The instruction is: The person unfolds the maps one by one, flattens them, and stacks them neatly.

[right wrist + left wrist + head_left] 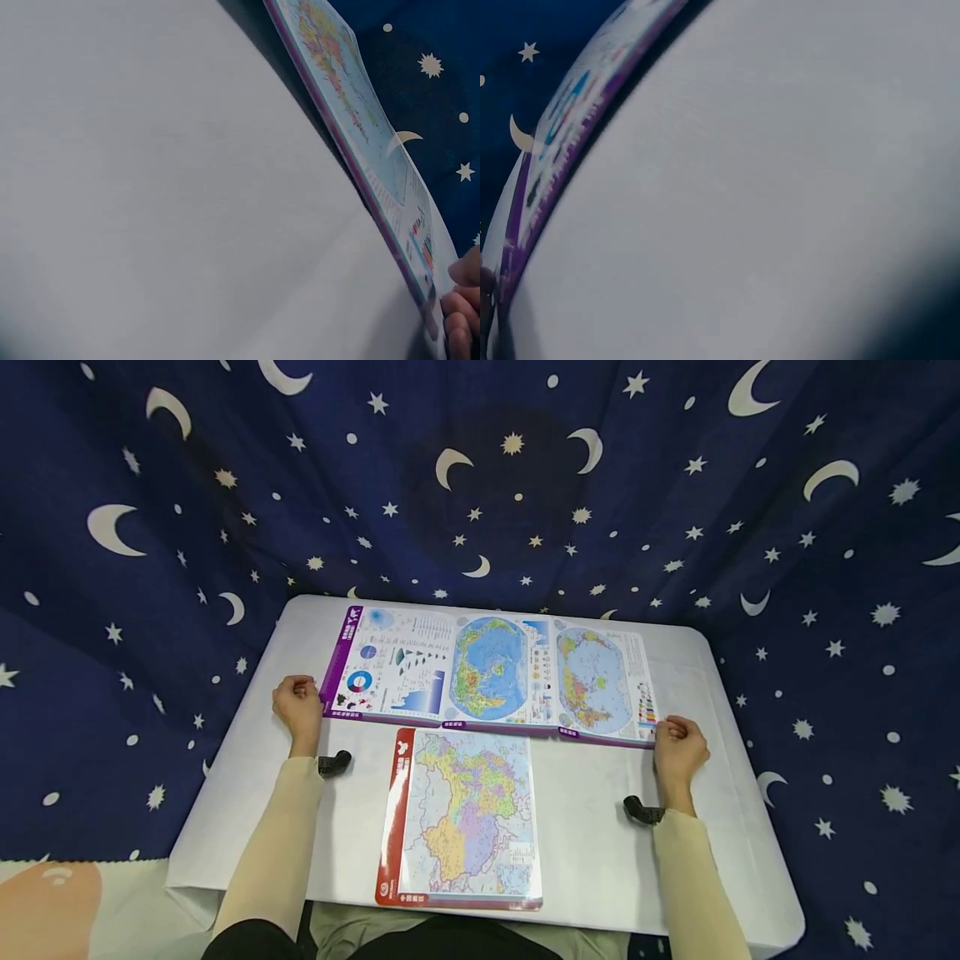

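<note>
A long world map sheet (491, 672) with purple edging is spread in three panels, held between both hands. My left hand (298, 703) pinches its near left corner, and my right hand (681, 745) pinches the near right corner. The right wrist view shows curled fingers (461, 304) at the corner of the map (349, 97), with a dark shadow under its near edge. In the left wrist view the sheet's purple border (559, 176) runs along the side, and only a sliver of the hand shows. A red-edged map sheet (468, 810) lies in front, its top at the world map's near edge.
A white cloth covers the table (585, 835), whose rounded corners show. Dark blue curtains (510, 510) with moons and stars hang close behind and at both sides. The person's lap (450, 939) is at the near edge.
</note>
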Tool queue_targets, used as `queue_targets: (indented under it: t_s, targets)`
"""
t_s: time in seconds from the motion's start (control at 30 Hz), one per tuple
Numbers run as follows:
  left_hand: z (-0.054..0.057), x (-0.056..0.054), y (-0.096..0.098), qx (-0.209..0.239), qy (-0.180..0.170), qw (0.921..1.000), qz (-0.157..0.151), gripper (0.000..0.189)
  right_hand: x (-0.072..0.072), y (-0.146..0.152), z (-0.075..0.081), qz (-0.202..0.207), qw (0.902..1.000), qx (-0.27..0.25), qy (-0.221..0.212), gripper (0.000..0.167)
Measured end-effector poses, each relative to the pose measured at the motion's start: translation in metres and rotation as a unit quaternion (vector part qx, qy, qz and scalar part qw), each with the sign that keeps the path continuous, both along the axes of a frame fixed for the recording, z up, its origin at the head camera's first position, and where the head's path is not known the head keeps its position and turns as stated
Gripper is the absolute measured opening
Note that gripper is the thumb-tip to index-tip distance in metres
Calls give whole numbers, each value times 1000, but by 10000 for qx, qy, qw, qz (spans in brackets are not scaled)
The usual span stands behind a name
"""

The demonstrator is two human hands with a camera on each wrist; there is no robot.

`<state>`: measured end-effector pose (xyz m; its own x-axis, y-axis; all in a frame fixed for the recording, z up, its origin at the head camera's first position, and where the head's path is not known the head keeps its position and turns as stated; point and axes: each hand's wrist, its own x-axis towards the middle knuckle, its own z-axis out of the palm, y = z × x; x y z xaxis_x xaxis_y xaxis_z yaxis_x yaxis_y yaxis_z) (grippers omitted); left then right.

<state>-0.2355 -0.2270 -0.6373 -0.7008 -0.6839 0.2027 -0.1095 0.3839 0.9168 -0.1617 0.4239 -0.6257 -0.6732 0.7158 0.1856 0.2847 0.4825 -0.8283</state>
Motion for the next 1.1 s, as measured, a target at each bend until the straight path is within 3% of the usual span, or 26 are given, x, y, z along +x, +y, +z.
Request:
queue_targets:
  t_s: [0.33, 0.6, 0.83, 1.1]
  targets:
    - [-7, 24, 0, -281, 292, 9990, 192, 13, 27, -22, -17, 495, 9951, 745, 412, 36]
    - [-7, 41, 14, -342, 232, 9990, 163, 14, 54, -35, -18, 189, 9962, 555, 643, 47]
    - [-5, 55, 30, -283, 305, 9987, 293, 14, 73, -51, -24, 35, 9960, 421, 788, 45]
    - [-8, 67, 44, -401, 344, 9986, 102, 15, 88, -74, -28, 269, 9956, 379, 810, 39]
